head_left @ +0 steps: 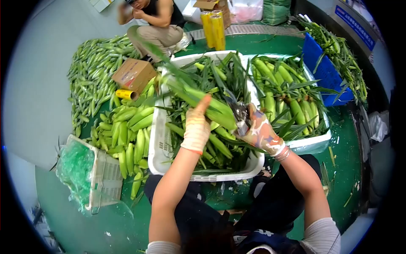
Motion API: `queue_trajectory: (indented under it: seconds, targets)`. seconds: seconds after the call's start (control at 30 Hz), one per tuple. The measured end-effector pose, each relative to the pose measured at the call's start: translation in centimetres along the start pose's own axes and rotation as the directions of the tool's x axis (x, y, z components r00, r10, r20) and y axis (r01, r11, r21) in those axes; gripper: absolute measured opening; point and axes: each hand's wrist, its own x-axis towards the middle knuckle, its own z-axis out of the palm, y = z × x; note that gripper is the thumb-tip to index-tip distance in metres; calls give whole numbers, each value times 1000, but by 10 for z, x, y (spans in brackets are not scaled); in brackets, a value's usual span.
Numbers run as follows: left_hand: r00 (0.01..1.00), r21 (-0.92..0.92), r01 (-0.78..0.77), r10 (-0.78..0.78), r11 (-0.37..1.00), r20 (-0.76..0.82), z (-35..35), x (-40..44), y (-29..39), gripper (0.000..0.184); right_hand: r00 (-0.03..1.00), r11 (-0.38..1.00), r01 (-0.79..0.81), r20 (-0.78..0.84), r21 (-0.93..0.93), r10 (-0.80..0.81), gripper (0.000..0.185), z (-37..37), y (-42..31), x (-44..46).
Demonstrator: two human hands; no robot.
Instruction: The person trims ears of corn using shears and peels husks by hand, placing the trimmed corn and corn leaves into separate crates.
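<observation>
My left hand (197, 127), in a pale glove with an orange cuff, is closed round an ear of corn (213, 111) in its green husk. Long leaves trail from the ear toward the upper left. My right hand (263, 132), in a camouflage-patterned glove, grips pruning shears (241, 115) with dark and metal parts. The shears are at the stem end of the ear; whether the blades touch it I cannot tell. Below both hands stands a white crate (156, 157) filled with leafy corn.
Husked corn ears (127, 131) are heaped at left, near a cardboard box (134, 75) and a yellow roll (126, 94). Another crate (319, 137) of corn stands at right, beside a blue crate (323, 72). A basket (105, 178) holds green plastic. A person (156, 25) sits behind.
</observation>
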Motion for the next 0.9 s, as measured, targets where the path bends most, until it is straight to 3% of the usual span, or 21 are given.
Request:
queue_trajectory:
  seconds: [0.03,0.1,0.13,0.17,0.2,0.23,0.3,0.33,0.37,0.4,0.43,0.47,0.5,0.57,0.6,0.63,0.7,0.73,0.77,0.83,0.9]
  targets:
    - [987,-127,39,-59,991,-152,-22,13,-1,46,985,996,88,-146,-8,-89,55,18,1,3]
    - [962,-367,-25,-78,930,-262,-67,36,16,34,977,993,-3,-212,-117,-22,58,27,-11,-2]
    - [961,-374,-81,-28,924,-275,-81,39,34,30,982,991,-5,-188,-134,-21,66,27,-18,-10]
    - [951,-456,-135,-14,880,-308,-90,44,53,28,993,996,6,-117,-87,-16,73,30,-26,-17]
    - [946,-465,-203,50,862,-320,-95,46,62,28,956,969,-242,183,49,230,74,34,-30,-20]
    - [938,-470,-265,113,842,-327,-93,41,73,28,778,859,-502,485,98,399,74,38,-32,-24]
    - [919,-492,-330,154,806,-363,-93,39,76,25,765,802,-558,507,213,398,75,93,-6,-34]
    - [922,-468,-320,157,824,-353,-91,34,76,23,697,765,-628,540,143,472,78,108,-3,-32]
    - [925,-447,-309,155,840,-347,-92,29,73,21,810,770,-533,474,351,345,80,118,0,-30]
    - [930,-463,-300,147,834,-338,-92,28,68,21,796,704,-561,517,436,314,79,123,4,-27]
    - [961,-456,-258,177,851,-213,-98,28,59,21,804,613,-565,535,552,260,72,116,-8,-11]
    - [900,-150,-402,359,903,-247,-107,35,38,22,809,502,-570,550,650,205,65,109,-20,5]
    - [913,-204,-369,311,907,-265,-102,31,37,22,832,518,-544,501,660,236,45,98,-28,13]
    - [923,-259,-335,261,906,-283,-92,23,41,23,836,261,-545,540,797,96,28,114,0,21]
    - [932,-262,-318,250,911,-263,-87,20,44,22,832,278,-552,543,786,119,24,123,15,16]
    - [940,-265,-302,239,916,-245,-85,19,46,22,749,256,-663,617,704,242,23,118,6,14]
    - [968,-341,-241,201,909,-147,-99,25,62,24,721,681,-680,413,270,556,23,101,-25,2]
    - [969,-363,-225,170,904,-177,-109,28,75,25,701,597,-685,603,418,381,23,116,8,-8]
    - [968,-385,-212,139,898,-207,-116,31,86,27,598,326,-799,726,505,340,21,101,-1,-11]
    - [957,-335,-221,137,916,-257,-120,23,93,39,658,348,-753,617,558,432,29,116,36,-12]
    - [997,-157,-66,58,985,-53,-105,4,89,49,861,492,-508,429,707,274,33,102,12,-2]
